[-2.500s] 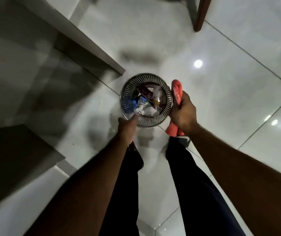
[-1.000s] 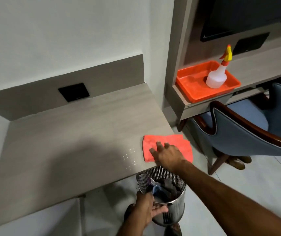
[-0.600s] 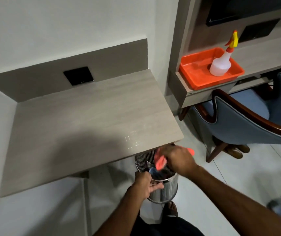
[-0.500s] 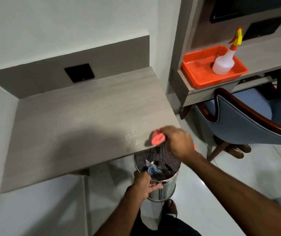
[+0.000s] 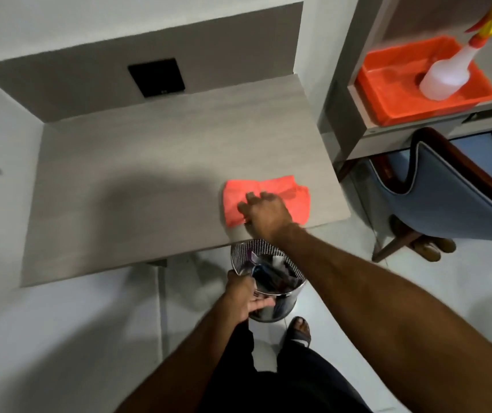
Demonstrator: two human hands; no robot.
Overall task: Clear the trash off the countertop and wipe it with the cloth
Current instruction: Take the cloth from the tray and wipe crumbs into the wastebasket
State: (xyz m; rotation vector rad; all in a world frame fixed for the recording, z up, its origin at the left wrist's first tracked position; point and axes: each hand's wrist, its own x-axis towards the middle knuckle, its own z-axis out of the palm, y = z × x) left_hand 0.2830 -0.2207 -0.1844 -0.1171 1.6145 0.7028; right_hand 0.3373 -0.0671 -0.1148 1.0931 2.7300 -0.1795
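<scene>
An orange-red cloth [image 5: 292,193] lies spread flat near the front right corner of the grey wood-grain countertop [image 5: 149,162]. My right hand [image 5: 264,214] presses down on the cloth's front part with the fingers spread over it. Just below the counter's front edge, my left hand [image 5: 243,296] grips the rim of a perforated metal trash bin [image 5: 271,281], held off the floor. Wrappers and other trash fill the bin. No trash shows on the countertop.
A black wall socket [image 5: 156,76] sits in the backsplash. On the shelf to the right stands an orange tray [image 5: 394,84] holding a white spray bottle [image 5: 447,76]. A blue chair with wooden frame [image 5: 459,201] is tucked beside the counter's right edge. White tiled floor below.
From over the bin on the floor, I rose to the counter. The cloth was bunched in my right hand at the front edge; now it lies spread flat farther onto the countertop.
</scene>
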